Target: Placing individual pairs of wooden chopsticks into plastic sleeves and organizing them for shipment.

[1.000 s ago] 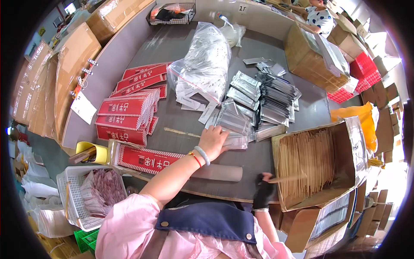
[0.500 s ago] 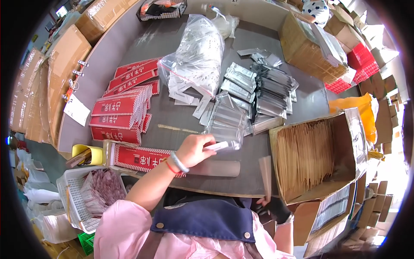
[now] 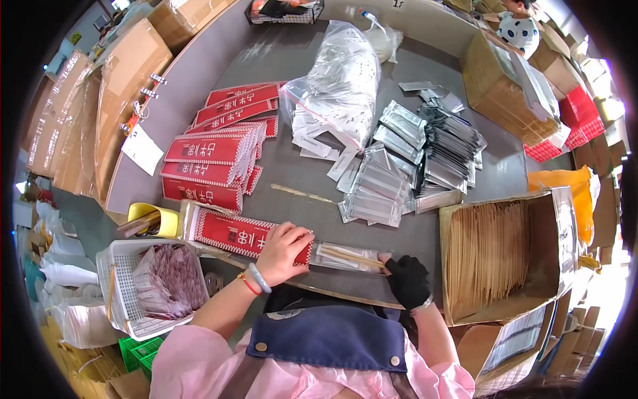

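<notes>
My left hand (image 3: 284, 253), with a bangle and a red string at the wrist, is closed over the right end of a red printed paper sleeve (image 3: 229, 233) near the table's front edge. Against that end lies a clear plastic packet (image 3: 332, 259) with a pair of wooden chopsticks (image 3: 355, 256) along it. Whether the chopsticks are inside the packet or on top, I cannot tell. My right hand (image 3: 407, 282), in a black glove with bare fingertips, pinches their right end. Beyond my hands are silvery flat packets (image 3: 379, 186) in a pile.
Stacked red sleeves (image 3: 203, 156) lie at the left, below a plastic bag of white packets (image 3: 345, 80). A carton of wooden chopsticks (image 3: 488, 256) stands at the right. At the left edge are a yellow cup (image 3: 169, 225) and a white basket (image 3: 113, 282). Another person (image 3: 518, 33) is far right.
My left hand has put down the small white packet and moved left onto the red sleeve. My right hand has come up from below the table edge, bringing the chopsticks to the packet.
</notes>
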Demonstrator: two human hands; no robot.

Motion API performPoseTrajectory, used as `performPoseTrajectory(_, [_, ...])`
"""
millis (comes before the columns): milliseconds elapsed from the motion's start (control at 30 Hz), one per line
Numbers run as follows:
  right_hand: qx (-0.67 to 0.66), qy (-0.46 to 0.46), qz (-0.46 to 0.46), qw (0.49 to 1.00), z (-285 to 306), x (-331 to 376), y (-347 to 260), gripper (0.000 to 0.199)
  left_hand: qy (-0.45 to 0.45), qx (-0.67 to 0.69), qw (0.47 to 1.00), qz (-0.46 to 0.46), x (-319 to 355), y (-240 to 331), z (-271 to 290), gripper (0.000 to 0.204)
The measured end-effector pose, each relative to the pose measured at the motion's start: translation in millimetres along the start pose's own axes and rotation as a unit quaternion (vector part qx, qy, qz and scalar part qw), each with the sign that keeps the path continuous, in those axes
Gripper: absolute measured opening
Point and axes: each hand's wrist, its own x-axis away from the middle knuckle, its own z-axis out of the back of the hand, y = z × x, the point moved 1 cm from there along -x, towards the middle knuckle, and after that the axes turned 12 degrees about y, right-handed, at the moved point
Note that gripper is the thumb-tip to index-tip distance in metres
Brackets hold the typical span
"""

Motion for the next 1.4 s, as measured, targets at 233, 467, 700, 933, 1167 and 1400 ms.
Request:
performPoseTrajectory(233, [-0.145,0.104,-0.023,0.984,-30.5,-12.3,6.6,0.025,-0.002,-0.013,1.000,-0.017,-13.5,18.9,-19.8,0.074])
performPoseTrajectory(467, [-0.401,0.080,-0.134,0.903,-60.8,-35.1,-55.3,0.045,-0.008,0.023,0.998,-0.050,-24.8,16.1,-41.7,0.072])
performPoseTrajectory(700, [-0.027,0.085,0.074,0.993,-19.7,-41.1,-48.3,0.061,-0.104,-0.061,0.979,-0.161,-40.7,34.2,-23.3,0.008])
performPoseTrajectory(933, [-0.047,0.161,-0.003,0.986,12.0,-28.7,-16.4,0.053,0.087,-0.063,0.989,-0.105,-57.1,-52.5,90.9,0.037])
performPoseTrajectory(1167, [0.105,0.070,-0.123,0.984,-16.8,-23.4,-10.5,0.059,-0.056,-0.183,0.846,0.498,-37.4,-125.9,111.4,0.138])
performPoseTrajectory(1400, [0.093,0.121,-0.167,0.974,-33.5,-16.5,-0.9,0.061,-0.018,-0.201,0.903,0.380,-83.7,-183.8,70.4,0.142])
